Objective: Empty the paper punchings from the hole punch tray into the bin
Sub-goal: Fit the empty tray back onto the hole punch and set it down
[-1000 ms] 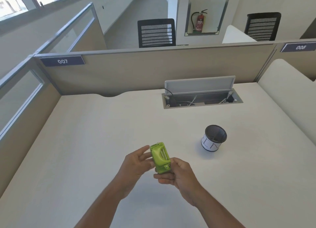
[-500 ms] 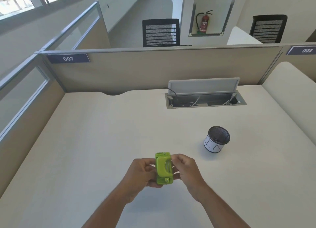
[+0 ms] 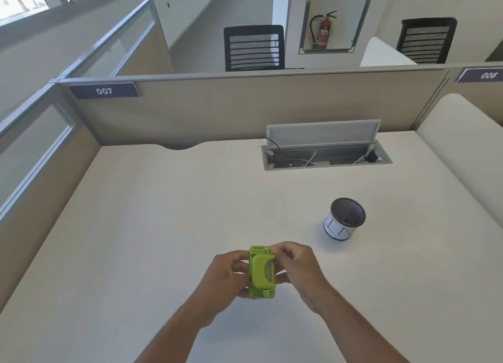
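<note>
I see a green hole punch (image 3: 261,272) held above the pale desk (image 3: 152,226) at lower centre of the frame. My left hand (image 3: 226,278) grips its left side; my right hand (image 3: 298,267) closes on its right side, fingers (image 3: 280,249) curled over the upper edge. A small mesh-topped bin (image 3: 343,222) stands upright on the desk, right of centre, well apart from both hands. An open cable tray (image 3: 326,156) sits further up the frame. No punchings can be made out.
</note>
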Demonstrator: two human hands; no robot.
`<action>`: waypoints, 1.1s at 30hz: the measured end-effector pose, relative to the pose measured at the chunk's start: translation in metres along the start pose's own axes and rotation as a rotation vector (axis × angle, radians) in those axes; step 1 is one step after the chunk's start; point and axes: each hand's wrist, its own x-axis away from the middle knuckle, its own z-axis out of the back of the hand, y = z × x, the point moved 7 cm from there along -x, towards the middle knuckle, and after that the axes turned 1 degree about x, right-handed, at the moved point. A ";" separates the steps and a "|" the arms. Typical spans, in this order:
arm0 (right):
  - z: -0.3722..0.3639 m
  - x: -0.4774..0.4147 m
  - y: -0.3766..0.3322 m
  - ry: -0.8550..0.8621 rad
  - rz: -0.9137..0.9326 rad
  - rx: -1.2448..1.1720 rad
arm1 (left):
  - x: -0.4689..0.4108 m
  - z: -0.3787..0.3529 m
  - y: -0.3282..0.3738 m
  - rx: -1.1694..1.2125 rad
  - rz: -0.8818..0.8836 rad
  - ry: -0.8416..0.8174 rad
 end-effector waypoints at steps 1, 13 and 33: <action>-0.001 0.000 0.001 -0.008 -0.001 -0.010 | -0.001 0.001 -0.002 0.007 0.001 0.018; 0.017 -0.008 0.038 0.142 -0.061 0.354 | -0.039 0.046 -0.028 0.121 0.098 0.277; 0.031 -0.034 0.079 0.027 0.090 1.355 | -0.080 0.071 -0.050 -0.123 0.304 0.549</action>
